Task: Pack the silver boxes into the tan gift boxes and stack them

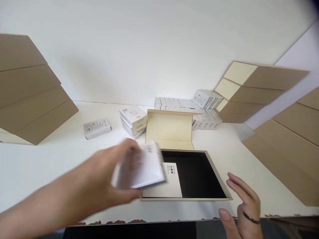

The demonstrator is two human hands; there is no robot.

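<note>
My left hand (109,181) grips a small white box (139,166), blurred by motion, just above the left side of an open gift box (219,172) with a black lining. A cream card (166,184) with dark print lies flat inside that box at its left. The gift box lid (169,127) stands upright behind it. My right hand (243,207), a ring on one finger, hovers with fingers apart at the gift box's front right corner, holding nothing.
A short stack of small white boxes (133,121) and a single one (97,127) lie behind on the white table (50,159). More white boxes (196,109) are piled at the back. Stacks of brown gift boxes stand left (30,93), right rear (251,91) and right (291,142).
</note>
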